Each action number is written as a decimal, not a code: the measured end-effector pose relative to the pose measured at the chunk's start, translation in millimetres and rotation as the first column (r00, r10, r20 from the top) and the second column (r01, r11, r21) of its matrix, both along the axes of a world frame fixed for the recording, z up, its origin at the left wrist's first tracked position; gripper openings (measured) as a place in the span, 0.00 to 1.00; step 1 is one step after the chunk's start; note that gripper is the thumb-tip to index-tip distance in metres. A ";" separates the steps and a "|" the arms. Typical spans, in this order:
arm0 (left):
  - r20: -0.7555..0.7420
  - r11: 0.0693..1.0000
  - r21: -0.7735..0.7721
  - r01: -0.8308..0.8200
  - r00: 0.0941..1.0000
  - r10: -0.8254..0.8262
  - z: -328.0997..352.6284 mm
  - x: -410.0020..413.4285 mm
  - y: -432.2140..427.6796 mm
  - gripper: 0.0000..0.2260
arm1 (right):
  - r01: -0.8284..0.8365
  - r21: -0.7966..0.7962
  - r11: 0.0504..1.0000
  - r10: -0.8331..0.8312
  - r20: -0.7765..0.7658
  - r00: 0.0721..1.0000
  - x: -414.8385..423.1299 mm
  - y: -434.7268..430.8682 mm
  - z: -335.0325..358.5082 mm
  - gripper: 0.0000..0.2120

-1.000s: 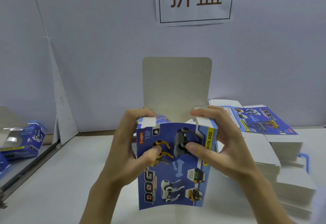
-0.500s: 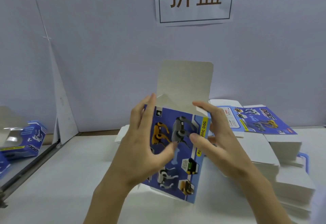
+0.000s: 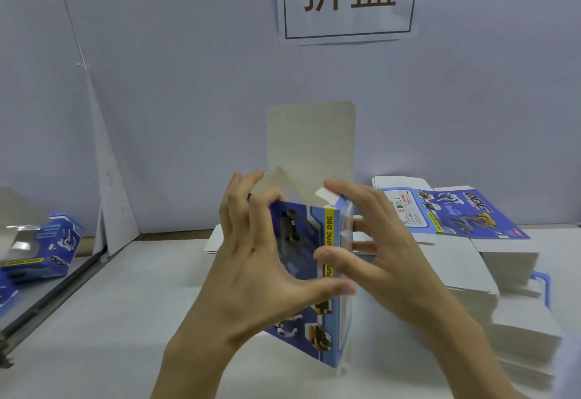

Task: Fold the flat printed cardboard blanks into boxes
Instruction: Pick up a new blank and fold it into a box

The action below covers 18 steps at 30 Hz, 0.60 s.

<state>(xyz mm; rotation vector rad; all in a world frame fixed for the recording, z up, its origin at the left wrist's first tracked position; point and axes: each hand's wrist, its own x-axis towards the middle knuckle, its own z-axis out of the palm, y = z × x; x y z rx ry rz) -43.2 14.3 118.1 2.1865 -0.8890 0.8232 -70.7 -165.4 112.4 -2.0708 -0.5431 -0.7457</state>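
Both hands hold a half-formed blue printed box (image 3: 327, 273) upright between them, just above the white counter (image 3: 110, 320). The left hand (image 3: 251, 273) wraps the box's printed face, thumb across the front, fingertips on a small side flap at the top. The right hand (image 3: 371, 247) pinches the opposite corner, thumb on the yellow strip. The grey lid flap (image 3: 311, 141) stands up beyond the fingers. Flat blanks (image 3: 471, 241) are stacked past the right hand; a finished box (image 3: 53, 251) lies far off the left hand.
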 end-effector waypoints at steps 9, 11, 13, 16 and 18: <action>0.208 0.998 -0.027 -0.055 0.976 0.059 4.7 -0.2 3.4 0.32 | 0.003 0.048 0.999 -0.003 -0.009 1.000 1.1 6.4 -3.2 0.26; 0.228 0.999 -0.012 -0.049 0.972 0.050 5.4 0.2 4.8 0.31 | -0.055 0.044 0.998 0.055 -0.018 0.998 -0.5 7.5 -2.5 0.25; 0.250 0.999 0.018 -0.037 0.968 0.031 7.4 0.5 9.9 0.33 | -0.192 0.221 0.956 0.193 0.015 0.981 0.5 8.7 -0.6 0.31; 0.286 0.993 0.117 -0.019 0.958 -0.015 11.9 -0.4 16.8 0.34 | -0.234 0.547 0.804 0.164 0.174 0.971 5.0 2.9 1.9 0.38; 0.283 0.986 0.165 0.006 0.958 -0.053 13.5 -3.8 15.4 0.32 | -0.131 0.589 0.797 -0.007 0.227 0.974 4.6 -4.0 4.2 0.34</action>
